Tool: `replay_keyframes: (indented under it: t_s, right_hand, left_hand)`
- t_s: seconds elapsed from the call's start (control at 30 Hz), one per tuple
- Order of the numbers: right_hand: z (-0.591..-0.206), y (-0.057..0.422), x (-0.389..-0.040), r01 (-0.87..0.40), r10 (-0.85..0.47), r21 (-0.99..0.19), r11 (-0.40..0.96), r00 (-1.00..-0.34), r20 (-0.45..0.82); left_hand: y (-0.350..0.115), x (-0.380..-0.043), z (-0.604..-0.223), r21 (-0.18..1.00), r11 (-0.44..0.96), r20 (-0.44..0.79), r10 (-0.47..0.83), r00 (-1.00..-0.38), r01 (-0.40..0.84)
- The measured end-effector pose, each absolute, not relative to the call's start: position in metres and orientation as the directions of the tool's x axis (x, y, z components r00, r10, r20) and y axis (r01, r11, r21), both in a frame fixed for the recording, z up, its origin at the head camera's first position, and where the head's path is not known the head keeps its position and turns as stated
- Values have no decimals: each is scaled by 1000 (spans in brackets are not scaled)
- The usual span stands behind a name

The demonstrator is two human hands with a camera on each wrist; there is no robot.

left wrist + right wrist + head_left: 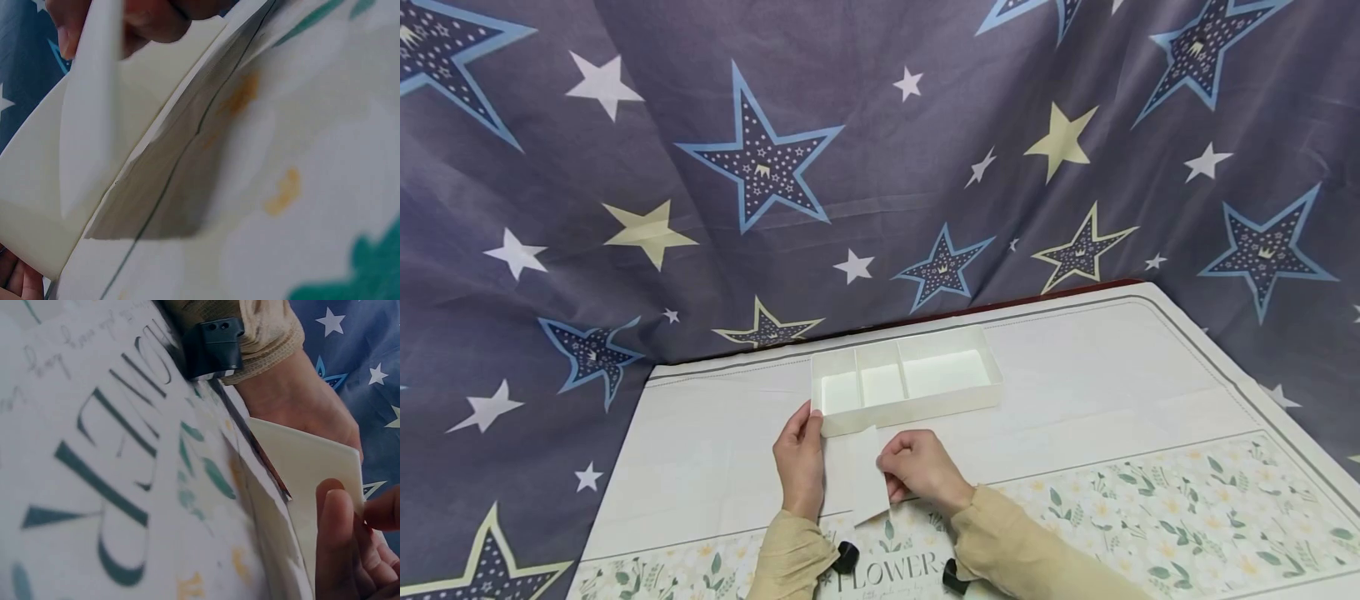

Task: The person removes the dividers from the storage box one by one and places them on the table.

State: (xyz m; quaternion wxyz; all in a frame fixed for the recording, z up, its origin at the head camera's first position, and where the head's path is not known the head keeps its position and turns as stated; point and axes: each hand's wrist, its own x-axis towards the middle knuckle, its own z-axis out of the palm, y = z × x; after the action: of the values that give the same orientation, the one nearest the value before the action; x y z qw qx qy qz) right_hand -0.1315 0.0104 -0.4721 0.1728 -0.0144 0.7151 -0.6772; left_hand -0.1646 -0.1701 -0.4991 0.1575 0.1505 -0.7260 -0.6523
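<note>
A shallow white box (pixel 912 412) split into three compartments stands towards the back of the table. My left hand (pixel 801 462) grips its left front corner, thumb at the front and fingers along the end wall. In front of the box, my right hand (pixel 921 467) pinches the right edge of a thin white panel (pixel 868 479), which stands upright with its lower edge near the table. From the left wrist, the panel (pixel 94 112) shows nearly edge-on before the box wall (pixel 156 81). The right wrist view shows the pinching thumb (pixel 337 537) at the panel's edge.
Under everything lies a white tablecloth (pixel 1090 375) with a floral band (pixel 1150 508) and printed lettering. Behind the table hangs a dark curtain (pixel 880 167) with stars. Each wrist wears a small black camera (pixel 847 557) by a beige sleeve (pixel 1030 542).
</note>
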Motion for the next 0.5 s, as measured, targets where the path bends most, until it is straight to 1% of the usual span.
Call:
replay_keyframes:
  t_s: [0.23,0.5]
  right_hand:
    - [-477,4,-132,234,-267,-969,77,-932,-246]
    - [-481,-3,-135,246,-245,-965,89,-934,-261]
  left_hand:
    - [-171,-165,-498,996,86,10,-420,-908,-29]
    - [-170,-165,-497,996,83,10,-425,-905,-28]
